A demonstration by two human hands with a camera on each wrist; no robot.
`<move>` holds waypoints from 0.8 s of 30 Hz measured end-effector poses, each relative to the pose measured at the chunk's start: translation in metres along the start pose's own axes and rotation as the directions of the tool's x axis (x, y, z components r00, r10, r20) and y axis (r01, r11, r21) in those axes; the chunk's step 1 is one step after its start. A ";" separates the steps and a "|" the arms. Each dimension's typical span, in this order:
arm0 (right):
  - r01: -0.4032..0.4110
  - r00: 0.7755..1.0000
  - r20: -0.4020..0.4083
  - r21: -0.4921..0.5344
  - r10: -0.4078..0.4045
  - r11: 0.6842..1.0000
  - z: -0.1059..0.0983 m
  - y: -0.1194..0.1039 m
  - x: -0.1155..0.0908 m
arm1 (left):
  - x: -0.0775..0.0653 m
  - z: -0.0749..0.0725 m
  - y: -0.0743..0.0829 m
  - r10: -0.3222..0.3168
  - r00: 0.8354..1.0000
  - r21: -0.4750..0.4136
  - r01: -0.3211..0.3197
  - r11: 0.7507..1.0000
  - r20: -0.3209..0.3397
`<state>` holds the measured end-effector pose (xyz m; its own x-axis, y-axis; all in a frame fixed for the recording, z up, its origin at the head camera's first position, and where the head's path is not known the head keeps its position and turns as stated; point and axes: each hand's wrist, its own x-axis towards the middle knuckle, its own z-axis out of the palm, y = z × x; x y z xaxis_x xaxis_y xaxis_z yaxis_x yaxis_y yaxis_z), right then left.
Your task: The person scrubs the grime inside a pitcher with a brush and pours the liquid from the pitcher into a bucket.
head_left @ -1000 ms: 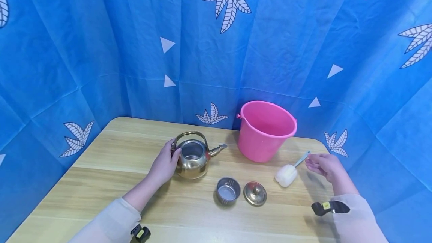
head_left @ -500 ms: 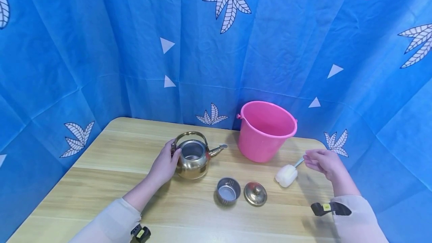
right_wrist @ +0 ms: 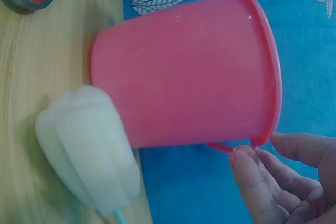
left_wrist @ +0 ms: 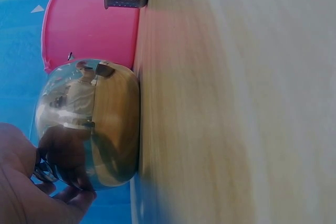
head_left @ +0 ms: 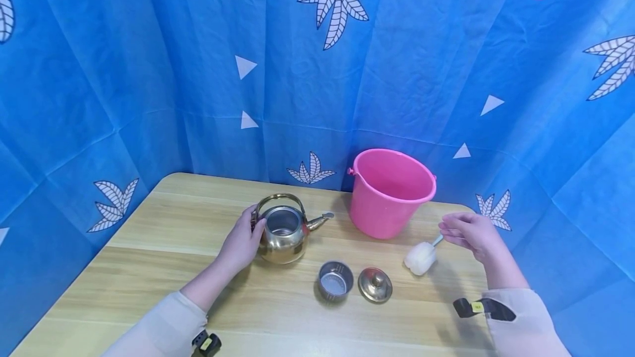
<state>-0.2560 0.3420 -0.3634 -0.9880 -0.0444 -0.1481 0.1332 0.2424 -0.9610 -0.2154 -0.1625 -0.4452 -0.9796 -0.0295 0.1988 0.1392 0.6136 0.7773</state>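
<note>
A brass-coloured kettle point(head_left: 281, 241) stands lidless on the table, its arched handle up and its spout toward the right. At its left side my left hand point(head_left: 240, 241) grips it near the handle's base, as the left wrist view shows with the fingers point(left_wrist: 79, 203) against the shiny body. My right hand point(head_left: 468, 234) hovers above the sponge brush point(head_left: 420, 258), thumb and fingers apart and bent loosely, nothing held between them. The brush lies with its white head point(right_wrist: 86, 145) forward; the hand hides part of its pale blue handle in the head view.
A pink bucket point(head_left: 379, 219) stands at the back between the kettle and the brush. In front lie a small metal strainer cup point(head_left: 335, 285) and the kettle lid point(head_left: 375, 285), knob up. A blue curtain point(head_left: 307, 70) hangs behind the wooden table point(head_left: 163, 247).
My right hand has shifted slightly left and up in the head view, covering more of the brush handle. The left hand and the kettle have stayed put.
</note>
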 end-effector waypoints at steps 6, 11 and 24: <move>0.007 1.000 0.000 -0.009 -0.007 1.000 0.006 -0.006 -0.005 | 0.000 0.000 0.000 0.003 1.000 0.009 -0.003 1.000 0.001; 0.021 1.000 0.001 -0.017 -0.021 1.000 0.011 -0.008 -0.006 | -0.001 0.000 0.001 0.006 1.000 0.013 -0.006 1.000 -0.001; 0.059 0.998 0.026 -0.071 -0.057 0.996 0.027 -0.016 -0.009 | -0.001 0.000 0.000 0.002 1.000 0.015 -0.002 1.000 0.002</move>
<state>-0.2476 0.3128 -0.3528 -0.9916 -0.0833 -0.0989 0.0688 0.3073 -0.9491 -0.2148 -0.1623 -0.4453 -0.9797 -0.0265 0.1989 0.1390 0.6252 0.7680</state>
